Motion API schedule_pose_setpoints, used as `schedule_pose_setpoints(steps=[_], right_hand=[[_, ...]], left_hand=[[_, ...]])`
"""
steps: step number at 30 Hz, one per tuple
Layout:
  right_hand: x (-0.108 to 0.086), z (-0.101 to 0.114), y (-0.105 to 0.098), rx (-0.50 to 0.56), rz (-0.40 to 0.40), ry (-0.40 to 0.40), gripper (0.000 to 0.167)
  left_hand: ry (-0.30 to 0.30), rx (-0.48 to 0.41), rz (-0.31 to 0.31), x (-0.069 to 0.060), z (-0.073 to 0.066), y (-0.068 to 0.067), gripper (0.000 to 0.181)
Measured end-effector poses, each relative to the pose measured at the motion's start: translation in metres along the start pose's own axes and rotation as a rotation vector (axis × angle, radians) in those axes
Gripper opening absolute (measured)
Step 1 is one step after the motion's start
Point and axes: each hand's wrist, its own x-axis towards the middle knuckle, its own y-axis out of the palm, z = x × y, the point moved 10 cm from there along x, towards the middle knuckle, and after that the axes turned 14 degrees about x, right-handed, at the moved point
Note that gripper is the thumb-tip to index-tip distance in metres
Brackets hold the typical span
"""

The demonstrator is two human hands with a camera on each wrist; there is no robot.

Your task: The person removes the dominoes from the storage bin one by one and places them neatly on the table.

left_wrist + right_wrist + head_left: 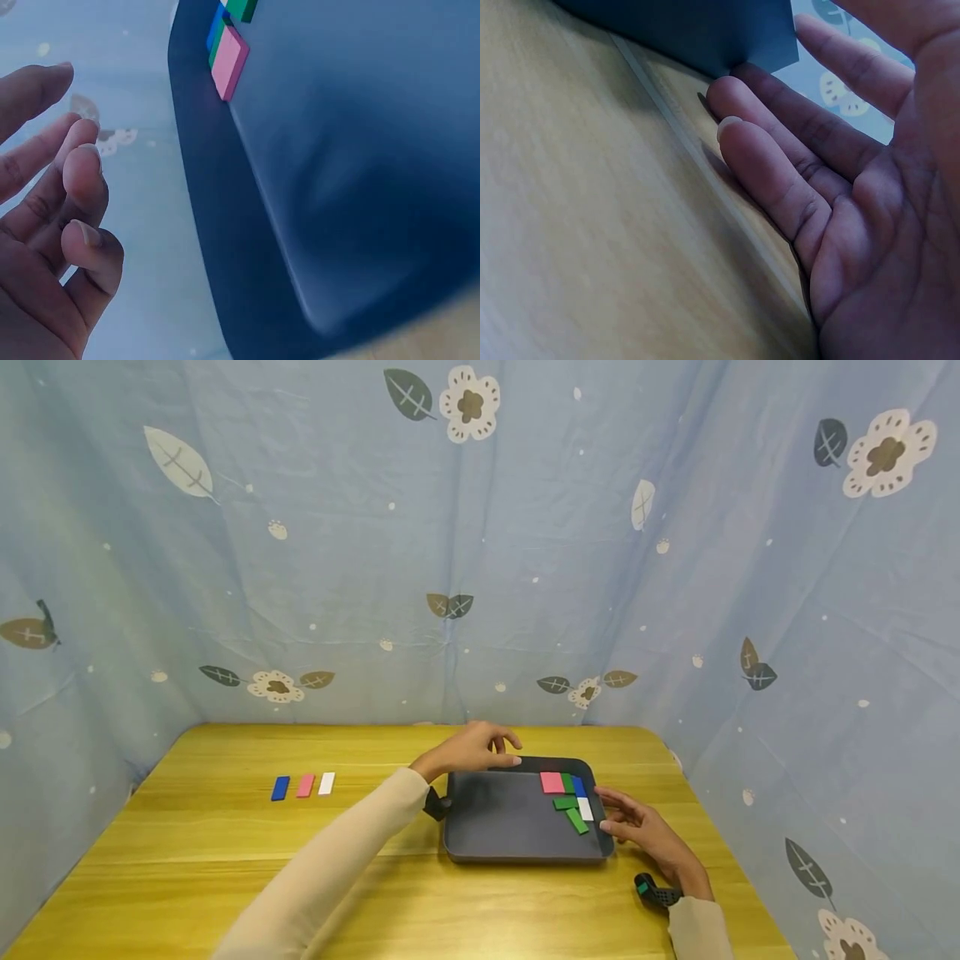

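Note:
A dark grey tray (502, 827) stands on the wooden table. In its right part lie a pink piece (552, 782), a blue piece (578, 787), a white piece (585, 809) and several green pieces (577, 821). Over the tray's back edge hovers my left hand (474, 747), fingers loosely bent; in the left wrist view the hand (60, 217) holds nothing. My right hand (648, 837) is at the tray's right side, its thumb and fingers near the rim. The right wrist view shows the right hand's (840, 172) fingers extended beside the tray wall (705, 34).
Left of the tray, a blue piece (280, 788), a pink piece (305, 786) and a white piece (326, 783) lie apart in a row on the table (187, 843). A patterned curtain (360, 527) hangs behind and at both sides.

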Motion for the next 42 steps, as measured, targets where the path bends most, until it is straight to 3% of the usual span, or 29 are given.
schedule_pose_setpoints(steps=[7, 20, 34, 42], right_hand=[[-0.001, 0.002, 0.000, -0.015, -0.001, -0.005, 0.061], [-0.003, 0.001, 0.001, 0.006, 0.001, 0.000, 0.062], [-0.004, 0.001, 0.000, -0.038, -0.003, -0.005, 0.064], [-0.004, 0.003, 0.002, -0.041, 0.010, -0.032, 0.063]], left_hand=[[0.006, -0.024, 0.019, 0.018, -0.009, 0.019, 0.028], [0.029, 0.018, 0.053, 0.042, -0.022, 0.057, 0.028], [-0.083, 0.092, 0.099, 0.048, -0.010, 0.090, 0.043], [-0.162, 0.146, 0.099, 0.046, -0.001, 0.098, 0.037]])
